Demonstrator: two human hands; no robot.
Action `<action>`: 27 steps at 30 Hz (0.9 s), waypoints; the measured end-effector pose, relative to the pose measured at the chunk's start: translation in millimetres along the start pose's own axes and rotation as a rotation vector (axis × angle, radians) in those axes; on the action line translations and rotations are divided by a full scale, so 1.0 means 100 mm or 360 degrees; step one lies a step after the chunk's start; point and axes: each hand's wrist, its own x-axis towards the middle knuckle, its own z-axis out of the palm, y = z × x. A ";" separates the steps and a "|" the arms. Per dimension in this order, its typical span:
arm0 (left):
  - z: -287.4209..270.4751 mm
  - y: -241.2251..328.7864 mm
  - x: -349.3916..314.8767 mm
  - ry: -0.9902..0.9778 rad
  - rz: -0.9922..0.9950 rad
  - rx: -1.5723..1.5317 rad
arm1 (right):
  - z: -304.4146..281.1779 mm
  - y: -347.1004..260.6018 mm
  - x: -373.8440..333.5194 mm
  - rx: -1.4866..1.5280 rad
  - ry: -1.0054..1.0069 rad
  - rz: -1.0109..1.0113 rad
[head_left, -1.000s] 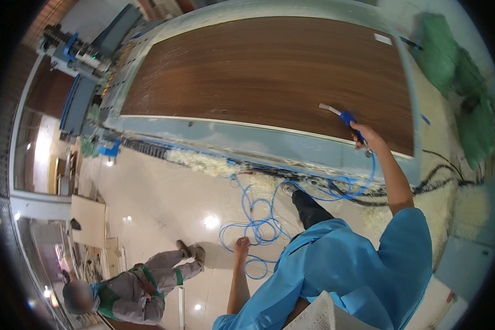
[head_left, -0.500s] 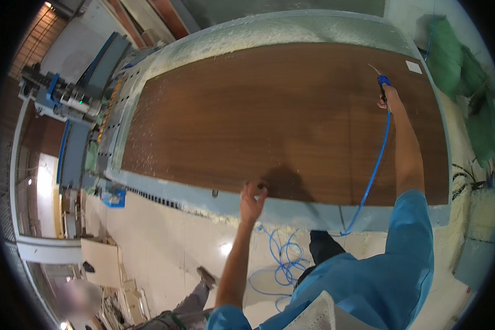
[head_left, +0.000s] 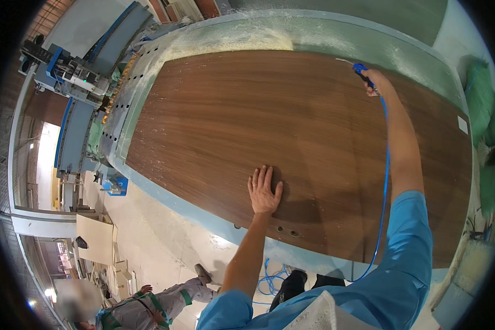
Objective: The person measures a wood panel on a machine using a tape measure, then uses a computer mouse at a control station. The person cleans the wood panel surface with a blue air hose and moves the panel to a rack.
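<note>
A large brown wood-grain panel [head_left: 231, 121] lies flat on the bed of a machine table. My right hand [head_left: 378, 82] is wrapped round a blue and black air blow gun [head_left: 361, 69] over the panel's far edge, its thin nozzle pointing left. A blue air hose [head_left: 386, 154] runs from the gun's handle back toward my body and over the near edge. My left hand [head_left: 264, 191] rests palm down on the near part of the panel, fingers stretched. Two small round holes [head_left: 294, 234] show near the panel's front edge.
Pale dust [head_left: 247, 47] coats the green bed beyond the panel. A machine head on a gantry [head_left: 85, 80] stands left. Another person [head_left: 148, 302] is at the lower left. Coiled hose [head_left: 270, 280] lies on the floor; green sacks [head_left: 480, 104] hang at right.
My right hand has moved left along the far edge with the blow gun, which now points left. My left hand has come down flat onto the panel. The other person shows more fully.
</note>
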 end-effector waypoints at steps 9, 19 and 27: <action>0.00 0.09 -0.04 0.0091 0.0012 -0.0014 | 1.87 -0.34 0.75 0.0051 -0.0195 -0.0056; -0.62 -1.76 1.81 -0.0057 0.0122 0.0067 | 2.18 -0.43 1.08 -0.0191 0.0283 0.0042; -0.58 -2.47 2.39 -0.0080 0.0430 0.0183 | 3.77 -0.75 1.58 -0.0070 -0.0050 -0.0020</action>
